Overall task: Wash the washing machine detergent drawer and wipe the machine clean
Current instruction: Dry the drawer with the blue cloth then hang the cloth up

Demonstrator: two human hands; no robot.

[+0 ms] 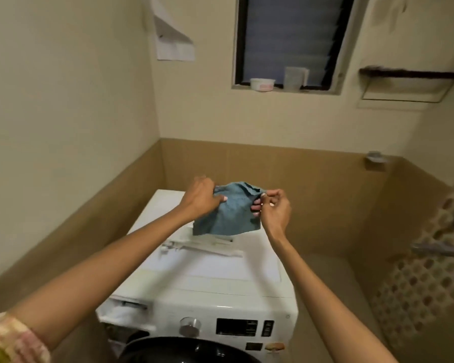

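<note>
A blue-grey cloth [227,213] hangs in the air above the white washing machine [215,279]. My left hand [201,199] grips its upper left edge and my right hand [274,208] pinches its upper right corner, so the cloth is spread between them. Below the cloth, white detergent drawer parts [202,246] lie flat on the machine's top. The empty drawer slot [123,310] gapes at the front left of the machine, beside the dial [190,326] and the display panel [236,327].
The machine stands in a corner with tiled walls to the left and behind. A window sill [281,87] above holds a white tub and a clear container. A tap [435,248] and a lattice wall are at the right. The dark round door [189,351] is at the bottom.
</note>
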